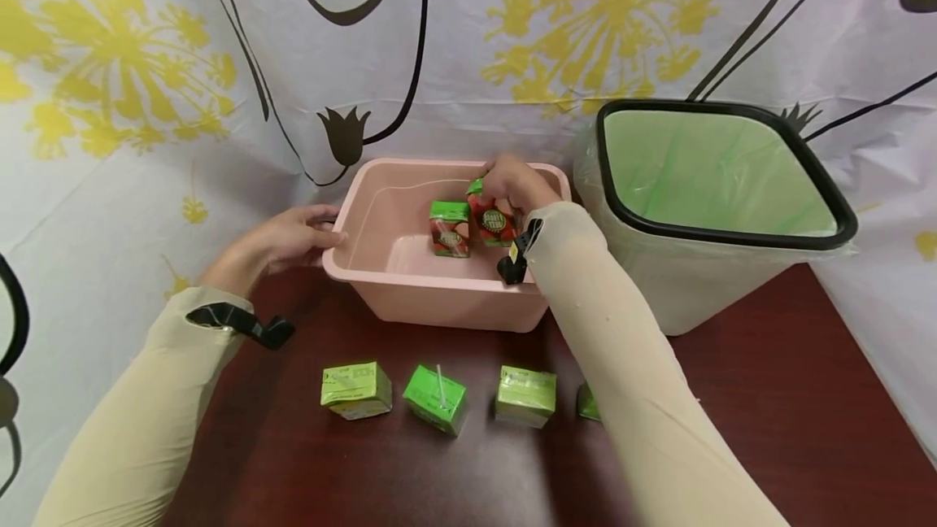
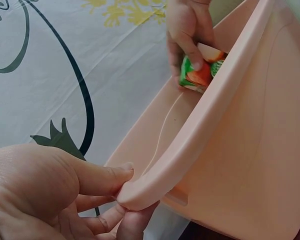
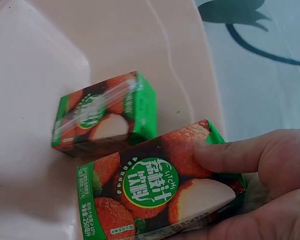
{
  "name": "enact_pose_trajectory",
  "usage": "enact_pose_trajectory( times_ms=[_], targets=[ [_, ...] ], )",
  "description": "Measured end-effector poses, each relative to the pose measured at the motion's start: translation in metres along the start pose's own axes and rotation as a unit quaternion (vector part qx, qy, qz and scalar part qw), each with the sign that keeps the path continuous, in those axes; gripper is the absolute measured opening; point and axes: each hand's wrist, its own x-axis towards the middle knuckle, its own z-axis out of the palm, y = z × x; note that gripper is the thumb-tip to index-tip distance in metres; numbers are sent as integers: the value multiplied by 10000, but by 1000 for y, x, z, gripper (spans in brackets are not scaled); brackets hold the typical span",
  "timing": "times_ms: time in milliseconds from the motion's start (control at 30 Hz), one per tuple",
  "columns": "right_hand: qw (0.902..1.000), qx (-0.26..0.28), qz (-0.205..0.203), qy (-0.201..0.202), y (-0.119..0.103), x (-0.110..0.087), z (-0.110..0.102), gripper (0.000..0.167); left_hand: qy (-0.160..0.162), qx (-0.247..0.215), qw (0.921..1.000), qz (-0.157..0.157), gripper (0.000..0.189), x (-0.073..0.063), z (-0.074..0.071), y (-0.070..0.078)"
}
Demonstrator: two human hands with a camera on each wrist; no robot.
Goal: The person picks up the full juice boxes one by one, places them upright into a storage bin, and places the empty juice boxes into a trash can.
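My right hand (image 1: 515,183) holds a litchi juice box (image 3: 155,185) inside the pink basin (image 1: 439,299), thumb on its printed front. Beside it in the basin stands a second litchi juice box (image 1: 450,229), with a wrapped straw on its side in the right wrist view. My left hand (image 1: 296,236) pinches the basin's left rim, thumb on the inner side and fingers underneath, as the left wrist view (image 2: 100,187) shows. The right hand also appears in the left wrist view, gripping the box above the basin's far side.
In front of the basin stand several green juice boxes: one light green box (image 1: 356,389) at left, a brighter one (image 1: 435,399) with a straw, another light one (image 1: 525,395), and one (image 1: 588,402) partly behind my right sleeve. A lined bin (image 1: 659,267) stands right of the basin.
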Motion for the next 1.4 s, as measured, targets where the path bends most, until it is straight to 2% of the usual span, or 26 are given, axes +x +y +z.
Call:
enact_pose_trajectory(
  times_ms=[233,533,800,1033,1133,1233,1400],
  targets=[
    [9993,154,152,-304,12,9,0,60,-36,-8,10000,12,67,0,-1,0],
    [9972,494,543,-159,25,10,-1,54,-37,-12,10000,0,67,1,-2,1],
    [9984,268,175,-475,30,12,-4,58,-8,39,10000,-39,66,1,-2,0],
    [9953,-597,-52,-754,44,18,-7,59,-73,-17,10000,-10,68,0,-1,0],
    [9952,-532,-48,-825,48,20,-7,63,-81,-28,10000,2,68,0,-1,1],
    [9956,-227,13,-906,50,21,-5,65,-63,-12,10000,5,68,0,-1,0],
    [9942,82,-60,-1069,50,20,-2,60,-72,-41,10000,19,68,1,-2,0]
  ],
)
